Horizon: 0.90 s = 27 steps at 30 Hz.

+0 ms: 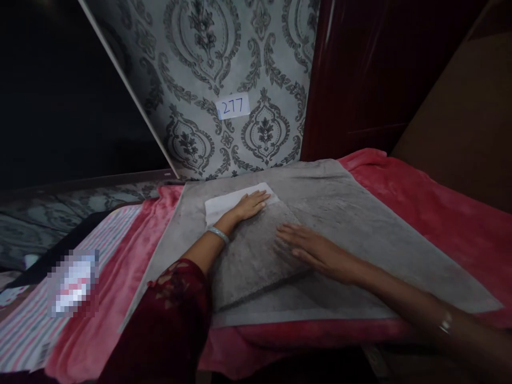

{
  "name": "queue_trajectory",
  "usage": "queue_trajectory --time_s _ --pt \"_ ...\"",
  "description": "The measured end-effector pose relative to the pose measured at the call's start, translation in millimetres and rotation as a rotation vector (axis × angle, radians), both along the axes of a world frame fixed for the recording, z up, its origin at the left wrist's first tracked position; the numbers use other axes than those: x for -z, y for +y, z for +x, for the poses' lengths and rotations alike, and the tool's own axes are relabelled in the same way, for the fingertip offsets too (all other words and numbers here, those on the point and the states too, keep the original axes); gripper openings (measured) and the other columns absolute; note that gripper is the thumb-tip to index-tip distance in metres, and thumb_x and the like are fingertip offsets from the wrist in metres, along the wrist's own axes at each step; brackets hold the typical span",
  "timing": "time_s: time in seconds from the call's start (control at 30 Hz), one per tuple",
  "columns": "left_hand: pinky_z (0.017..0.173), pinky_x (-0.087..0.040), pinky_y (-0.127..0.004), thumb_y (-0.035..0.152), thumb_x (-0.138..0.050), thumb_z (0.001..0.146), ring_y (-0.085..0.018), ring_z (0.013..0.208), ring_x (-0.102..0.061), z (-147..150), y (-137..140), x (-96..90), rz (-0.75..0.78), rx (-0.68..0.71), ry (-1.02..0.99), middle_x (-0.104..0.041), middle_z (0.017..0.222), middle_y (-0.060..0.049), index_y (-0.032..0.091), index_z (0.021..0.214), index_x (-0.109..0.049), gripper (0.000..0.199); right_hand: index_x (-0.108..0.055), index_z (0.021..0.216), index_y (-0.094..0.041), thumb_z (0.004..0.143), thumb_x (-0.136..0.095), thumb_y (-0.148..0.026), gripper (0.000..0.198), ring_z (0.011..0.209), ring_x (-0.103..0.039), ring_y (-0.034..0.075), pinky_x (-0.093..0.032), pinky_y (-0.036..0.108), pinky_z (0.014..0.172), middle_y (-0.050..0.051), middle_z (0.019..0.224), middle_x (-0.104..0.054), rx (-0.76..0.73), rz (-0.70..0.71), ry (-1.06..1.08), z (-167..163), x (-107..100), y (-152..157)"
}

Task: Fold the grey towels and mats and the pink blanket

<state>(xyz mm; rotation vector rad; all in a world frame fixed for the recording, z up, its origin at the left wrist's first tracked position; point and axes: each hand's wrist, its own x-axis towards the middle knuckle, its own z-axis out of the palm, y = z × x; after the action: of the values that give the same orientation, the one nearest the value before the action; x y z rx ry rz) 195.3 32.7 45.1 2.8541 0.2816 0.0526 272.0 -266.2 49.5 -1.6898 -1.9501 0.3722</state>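
A large grey plush cloth [352, 240] lies spread out, with a darker grey piece or folded flap [252, 266] on top of it. Under the flap's far edge shows a white flat piece [224, 205]; whether it is paper or cloth I cannot tell. My left hand [252, 205] rests flat, fingers stretched, where the white piece meets the grey flap. To its right, my right hand [312, 248] is over the flap's right side with fingers extended and somewhat blurred. Nothing is held in it; whether it touches the fabric is unclear.
A pink-red blanket [436, 208] lies beneath the grey cloth. Striped fabric [116, 229] is at the left, partly under a pixelated patch. Behind are a patterned wall [264, 48] with a "277" label [232, 106], a dark screen [72, 96] and a dark red panel [368, 69].
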Motion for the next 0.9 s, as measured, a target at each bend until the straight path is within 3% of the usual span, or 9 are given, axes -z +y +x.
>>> queue_trajectory --time_s 0.1,0.2,0.33,0.57,0.9 --pt "0.123 -0.015 -0.058 0.043 -0.029 0.103 -0.025 0.155 -0.019 -27 12 -4.9 0.042 -0.01 0.007 -0.03 0.166 -0.002 0.033 0.157 -0.033 0.055 -0.043 0.154 -0.028 0.106 -0.03 -0.05 0.055 0.152 -0.024 0.026 -0.022 0.053 0.124 0.006 0.162 -0.035 -0.064 0.086 -0.086 12 -3 57" --pt "0.122 -0.017 -0.059 0.039 -0.029 0.102 -0.026 0.155 -0.019 -49 19 2.8 0.076 -0.099 0.04 -0.029 0.166 -0.002 0.033 0.157 -0.034 0.055 -0.038 0.157 -0.024 0.104 -0.035 -0.05 0.059 0.154 -0.015 0.029 -0.02 0.056 0.123 0.009 0.166 -0.024 -0.056 0.064 -0.193 13 11 106" --pt "0.122 -0.017 -0.059 0.039 -0.028 0.103 -0.026 0.155 -0.02 -60 19 21.7 0.128 -0.143 -0.002 -0.03 0.166 -0.001 0.034 0.155 -0.037 0.053 -0.032 0.16 -0.024 0.103 -0.036 -0.056 0.065 0.155 -0.007 0.033 -0.011 0.061 0.122 0.011 0.167 -0.016 -0.062 -0.041 -0.296 6 36 127" --pt "0.123 -0.019 -0.058 0.038 -0.028 0.103 -0.026 0.154 -0.023 -59 18 28.0 0.145 -0.118 -0.027 -0.032 0.165 -0.001 0.035 0.154 -0.039 0.052 -0.031 0.159 -0.032 0.105 -0.031 -0.057 0.059 0.155 -0.001 0.03 -0.005 0.062 0.123 0.003 0.168 -0.018 -0.233 -0.051 -0.274 -9 43 78" --pt "0.123 -0.014 -0.057 0.039 -0.026 0.103 -0.025 0.155 -0.02 -61 15 28.5 0.098 -0.115 -0.042 -0.029 0.166 0.0 0.035 0.154 -0.04 0.053 -0.032 0.157 -0.038 0.103 -0.044 -0.051 0.057 0.155 -0.008 0.026 -0.012 0.058 0.125 0.0 0.165 -0.028 -0.277 -0.155 -0.105 -46 38 -6"
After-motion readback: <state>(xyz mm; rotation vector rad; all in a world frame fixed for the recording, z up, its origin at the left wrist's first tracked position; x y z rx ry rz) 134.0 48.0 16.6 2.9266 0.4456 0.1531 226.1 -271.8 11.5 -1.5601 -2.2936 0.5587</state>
